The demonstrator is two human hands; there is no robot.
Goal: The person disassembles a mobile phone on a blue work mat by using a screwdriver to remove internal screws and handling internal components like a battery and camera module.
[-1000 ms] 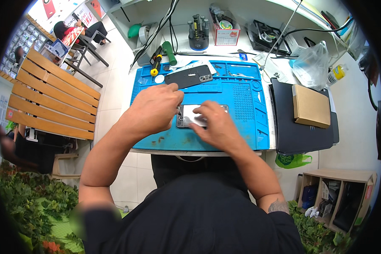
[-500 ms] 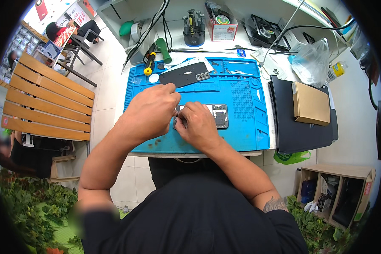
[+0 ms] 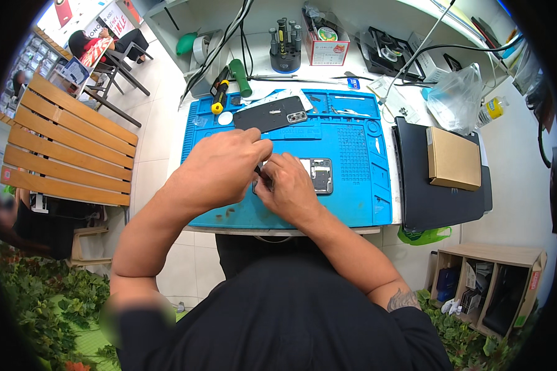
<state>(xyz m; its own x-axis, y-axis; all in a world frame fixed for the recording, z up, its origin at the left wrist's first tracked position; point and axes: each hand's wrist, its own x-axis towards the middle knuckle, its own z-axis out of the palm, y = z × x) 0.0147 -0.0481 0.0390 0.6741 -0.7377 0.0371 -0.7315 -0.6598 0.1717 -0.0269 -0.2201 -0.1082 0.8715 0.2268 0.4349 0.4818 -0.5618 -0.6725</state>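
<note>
An opened phone [image 3: 322, 177] lies on the blue repair mat [image 3: 291, 213], its inner parts bare on the right side. My right hand [image 3: 286, 187] rests over the phone's left part with fingers bent together. Above the phone's left end is my left hand [image 3: 226, 164], closed in a pinch close to the right fingertips. A thin dark piece shows between the two hands; its kind cannot be made out. Farther back on the mat lies a dark phone back cover [image 3: 266, 114] with a camera block.
A yellow-black screwdriver [image 3: 219, 99] and a green-handled tool [image 3: 240, 77] lie at the back left. Behind them stands a screwdriver holder [image 3: 285, 59] beside a small box [image 3: 328, 52]. A laptop [image 3: 414, 179] carrying a cardboard box [image 3: 453, 158] sits to the right. Cables [image 3: 229, 37] hang down.
My left hand has shifted slightly right, closer over my right fingers. The dark piece between them shows more plainly. The whole view has tipped a little; the phone stays in place.
</note>
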